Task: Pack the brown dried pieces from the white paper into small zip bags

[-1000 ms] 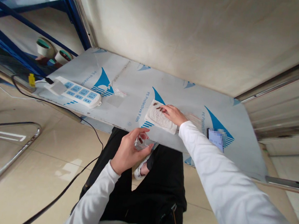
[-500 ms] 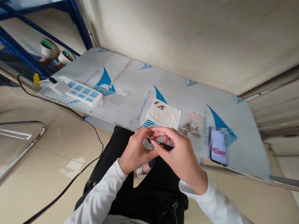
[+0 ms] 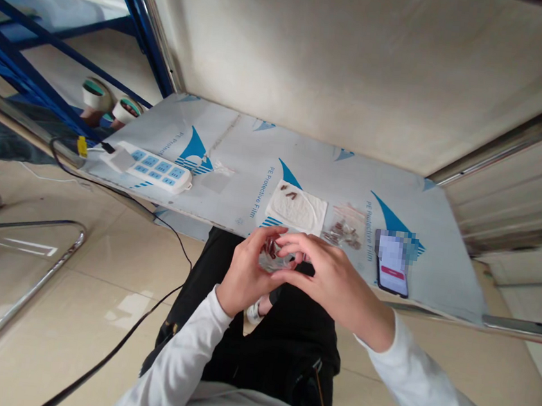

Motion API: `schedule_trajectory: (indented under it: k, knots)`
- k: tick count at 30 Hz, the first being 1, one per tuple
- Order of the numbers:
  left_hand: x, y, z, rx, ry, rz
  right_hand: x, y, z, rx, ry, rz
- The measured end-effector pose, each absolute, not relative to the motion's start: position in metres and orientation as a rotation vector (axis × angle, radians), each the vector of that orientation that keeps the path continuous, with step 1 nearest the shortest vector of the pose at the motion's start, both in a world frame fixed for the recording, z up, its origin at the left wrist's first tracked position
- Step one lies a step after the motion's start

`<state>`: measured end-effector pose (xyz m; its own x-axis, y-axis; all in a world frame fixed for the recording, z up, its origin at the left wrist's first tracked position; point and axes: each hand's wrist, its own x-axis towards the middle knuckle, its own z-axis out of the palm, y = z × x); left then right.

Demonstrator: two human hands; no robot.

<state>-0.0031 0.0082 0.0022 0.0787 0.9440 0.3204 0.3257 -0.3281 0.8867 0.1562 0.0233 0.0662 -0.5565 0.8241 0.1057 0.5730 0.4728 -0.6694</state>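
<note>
Just in front of the table's near edge, above my lap, my left hand (image 3: 247, 268) is closed around a small clear plastic bag (image 3: 272, 262) with dark reddish-brown pieces inside. From the other side my right hand (image 3: 324, 270) curls its thumb and fingers round the bag's right part. My fingers hide much of the bag. Behind my hands, a white cloth-like pad (image 3: 302, 209) lies flat with a few brown pieces (image 3: 291, 193) on its upper left corner. Beside it rests another clear bag (image 3: 345, 230) holding several brown pieces.
A phone (image 3: 393, 277) lies on the film-covered table (image 3: 239, 135), right of my hands. At the left are a power strip (image 3: 158, 170) and a flat clear bag (image 3: 218, 178). A black cable (image 3: 183, 236) hangs to the floor. Another person's feet (image 3: 97, 107) show beyond the blue frame.
My right hand's fingers and thumb have spread wider around the bag, showing more of it. The view has shifted slightly.
</note>
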Motion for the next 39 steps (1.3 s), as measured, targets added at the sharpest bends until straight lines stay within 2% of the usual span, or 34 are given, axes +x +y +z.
schedule_trajectory:
  k: [10,14,20,26,32,39]
  knots:
    - [-0.016,0.009,-0.005,1.198,1.098,1.323,0.181,0.031,0.079,-1.189,-2.245,0.790]
    - [-0.009,0.006,-0.002,1.143,1.086,1.394,0.179,0.026,0.069,-1.255,-1.980,0.797]
    - [0.004,0.001,0.004,1.180,1.097,1.451,0.163,0.022,0.047,-1.277,-1.689,1.123]
    - [0.000,0.004,0.004,1.199,1.094,1.312,0.160,0.018,0.046,-1.363,-1.684,1.072]
    - [-0.003,-0.001,0.001,1.324,1.194,1.281,0.164,0.005,0.028,-1.311,-1.309,1.462]
    - [0.002,-0.001,-0.004,1.224,1.055,1.108,0.172,-0.006,0.020,-1.440,-1.435,1.209]
